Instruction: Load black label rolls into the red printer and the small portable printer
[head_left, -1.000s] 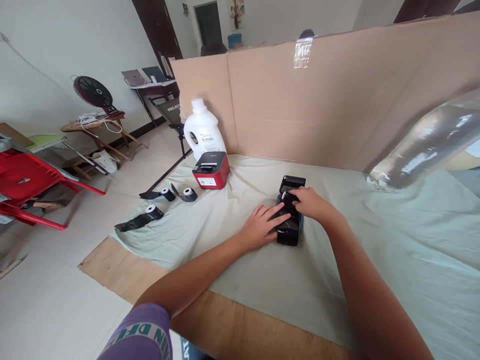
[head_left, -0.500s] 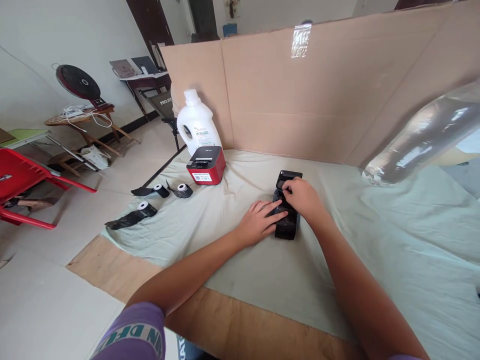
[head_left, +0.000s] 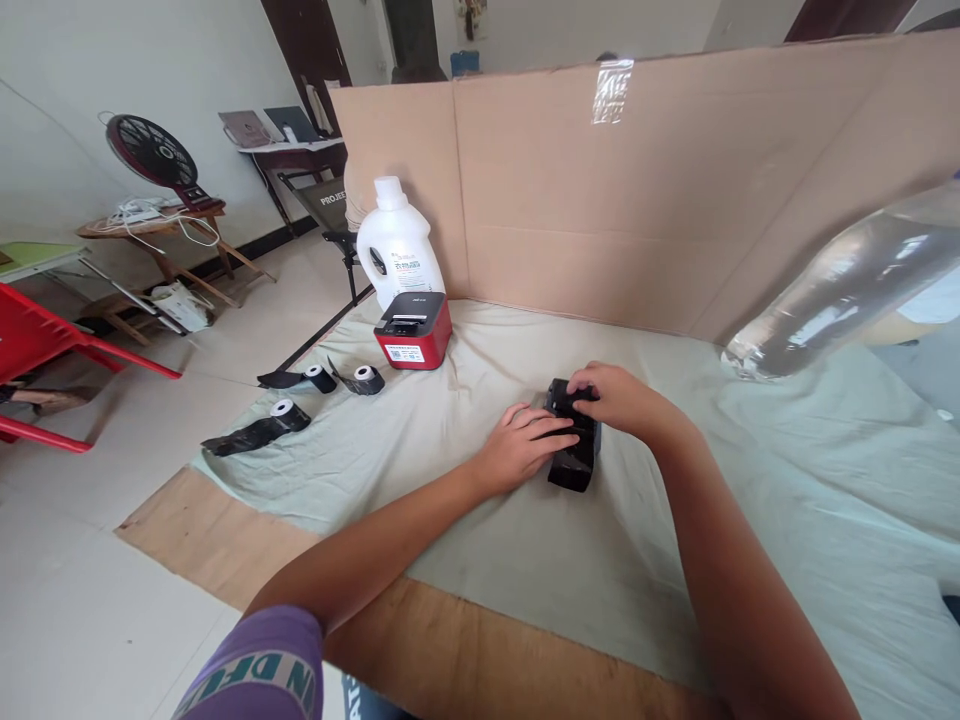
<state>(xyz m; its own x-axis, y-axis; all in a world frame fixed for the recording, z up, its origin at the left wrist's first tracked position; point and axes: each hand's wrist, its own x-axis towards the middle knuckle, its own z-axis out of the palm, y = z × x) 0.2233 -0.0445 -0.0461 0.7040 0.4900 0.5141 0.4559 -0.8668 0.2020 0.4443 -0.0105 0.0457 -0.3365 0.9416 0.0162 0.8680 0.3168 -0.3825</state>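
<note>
A small black device (head_left: 574,465) lies on the pale green cloth, with black shiny material over its near part. My left hand (head_left: 521,442) rests on its left side, fingers spread across the black surface. At the device's far end, my right hand (head_left: 606,392) has its fingers bent down onto the top; whether it grips the lid or only presses it is hard to tell. To the left stands a red and black printer (head_left: 414,332). Several rolls with black strips, such as the nearest roll (head_left: 283,418), lie beyond it to the left.
A white jug (head_left: 401,245) stands behind the printer, against an upright cardboard panel (head_left: 600,200). At the right, a clear, shiny inflated bag (head_left: 840,280) leans on the panel. The bare wooden edge (head_left: 450,630) runs along the front.
The raised flap at the device's far end has come down, and my right hand has moved with it, now lower over the top. My left hand has stayed on the device.
</note>
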